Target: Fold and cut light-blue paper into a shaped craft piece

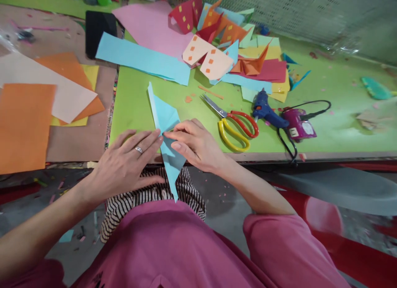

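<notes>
A folded light-blue paper (167,114) lies at the table's front edge, with its lower tip sticking out over my lap. A narrow folded strip runs along its left side. My left hand (132,162) rests flat with its fingertips on this strip, thumb spread away below. From the right, my right hand (195,145) touches the middle of the paper with its index finger, the thumb just below and the other fingers curled. Scissors (221,112) with red and yellow handles lie right of the paper.
A blue glue gun (266,110) and a purple box (299,124) with a black cable lie to the right. Behind are folded paper shapes (214,62) and blue strips (142,60). Orange paper (26,126) lies left, near a black tablet-like object (99,31).
</notes>
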### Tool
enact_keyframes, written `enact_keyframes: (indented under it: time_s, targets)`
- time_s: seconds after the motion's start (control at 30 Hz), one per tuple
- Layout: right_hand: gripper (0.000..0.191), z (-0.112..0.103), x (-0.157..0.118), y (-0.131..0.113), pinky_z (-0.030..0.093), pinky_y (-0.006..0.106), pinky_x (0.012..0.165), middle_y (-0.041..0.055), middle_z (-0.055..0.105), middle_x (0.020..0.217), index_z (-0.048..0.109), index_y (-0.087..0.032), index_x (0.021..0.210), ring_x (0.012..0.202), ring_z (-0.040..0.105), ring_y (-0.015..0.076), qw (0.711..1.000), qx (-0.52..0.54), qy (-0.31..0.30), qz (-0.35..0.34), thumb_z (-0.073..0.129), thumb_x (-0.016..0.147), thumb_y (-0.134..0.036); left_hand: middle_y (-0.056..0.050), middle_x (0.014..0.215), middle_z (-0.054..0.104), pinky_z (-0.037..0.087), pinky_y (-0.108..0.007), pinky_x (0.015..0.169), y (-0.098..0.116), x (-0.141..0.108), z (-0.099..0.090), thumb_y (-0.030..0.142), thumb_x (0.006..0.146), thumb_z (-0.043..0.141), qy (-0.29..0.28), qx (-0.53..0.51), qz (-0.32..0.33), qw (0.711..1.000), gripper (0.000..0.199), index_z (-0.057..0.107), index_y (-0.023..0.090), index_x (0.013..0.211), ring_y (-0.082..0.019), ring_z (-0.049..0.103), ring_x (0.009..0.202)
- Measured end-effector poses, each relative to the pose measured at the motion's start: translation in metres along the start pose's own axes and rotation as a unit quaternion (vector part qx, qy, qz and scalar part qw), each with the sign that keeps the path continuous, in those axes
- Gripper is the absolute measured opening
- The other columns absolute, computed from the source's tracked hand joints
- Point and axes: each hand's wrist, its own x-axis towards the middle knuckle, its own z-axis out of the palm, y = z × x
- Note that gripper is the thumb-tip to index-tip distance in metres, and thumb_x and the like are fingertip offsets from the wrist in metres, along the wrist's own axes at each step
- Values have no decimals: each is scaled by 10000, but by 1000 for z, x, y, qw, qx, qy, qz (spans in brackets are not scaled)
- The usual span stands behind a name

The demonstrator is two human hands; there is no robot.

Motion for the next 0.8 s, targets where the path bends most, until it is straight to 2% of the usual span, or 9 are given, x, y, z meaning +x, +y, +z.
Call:
enact_keyframes:
  time_s: [0.17,0.33,0.57,0.67,0.8]
  targets:
    - [639,2,2,-2,448,408,916,104,658,1116,691,-183,1219,958,546,223,996,-81,-32,-17,254,1060,-622,-218,1518,555,443,-532,1105,-1,1,-1,696,954,508,4,4,6,1000,866,403,64,1538,-367,580,1340]
    - [657,4,-1,-6,417,388,865,99,661,1110,668,-181,1250,982,539,237,987,-154,-38,-24,270,1040,-659,-226,1497,574,437,-508,1110,-3,2,-3,712,936,529,5,-9,12,1000,898,417,38,1518,-363,574,1342]
    - [737,2,-9,-12,362,405,876,89,701,1148,644,-196,1311,1052,527,253,973,-225,-48,-33,224,1006,-720,-210,1483,592,445,-512,1079,-7,3,-3,742,925,511,-5,-53,-24,998,894,420,74,1511,-361,597,1295]
    - [772,3,-11,-12,350,419,903,98,694,1188,624,-188,1354,1081,519,259,975,-216,-51,-27,208,999,-733,-200,1473,603,449,-510,1061,-6,5,-2,740,927,508,-7,-56,-28,998,870,442,92,1504,-359,606,1276]
    - [764,2,-11,-9,371,428,910,129,665,1259,599,-154,1386,1103,535,267,991,-132,-38,-8,175,1037,-684,-206,1472,604,444,-526,1063,-3,6,-2,691,953,512,0,-32,-22,999,848,443,54,1508,-365,616,1273]
